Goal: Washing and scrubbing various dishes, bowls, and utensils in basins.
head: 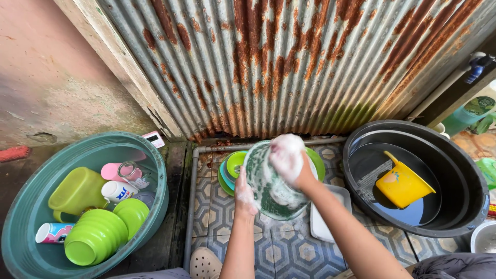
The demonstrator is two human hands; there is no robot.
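At frame centre, your left hand (245,195) fingers clasp the lower left rim of a sudsy green plate (268,183), tilted on edge, its face toward you. Your right hand (287,157), foam-covered, is clenched on a sponge against its upper face. Behind lie stacked green bowls (233,164); a white tray (323,222) rests lower right. The teal basin (31,206) with cups sits left, the black tub (465,181) with a yellow scoop (403,185) right.
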